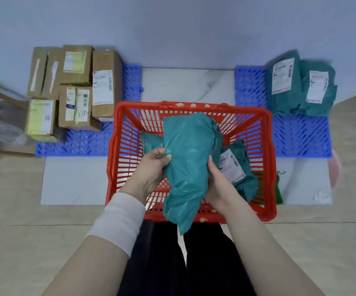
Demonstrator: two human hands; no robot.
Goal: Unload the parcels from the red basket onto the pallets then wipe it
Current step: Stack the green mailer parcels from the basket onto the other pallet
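Here, a teal bag (188, 167) is held up over the red basket (267, 146) in the middle of the frame, likely so it can be lifted out. It is gripped from both sides, since it is soft and floppy and would sag if held by one side. The left hand (151, 169) is closed on its left edge, with thumb and fingers pinched on the plastic. The right hand (216, 184) is wrapped around its right side. Two more teal bags (236, 167) are left in the basket, so the unloading seems not yet done. Brown boxes (74, 90) are stacked on the blue pallet (76, 144) at the upper left. Other teal bags (300, 86) are laid on the blue pallet (300, 135) at the upper right, so this bag likely belongs there too.
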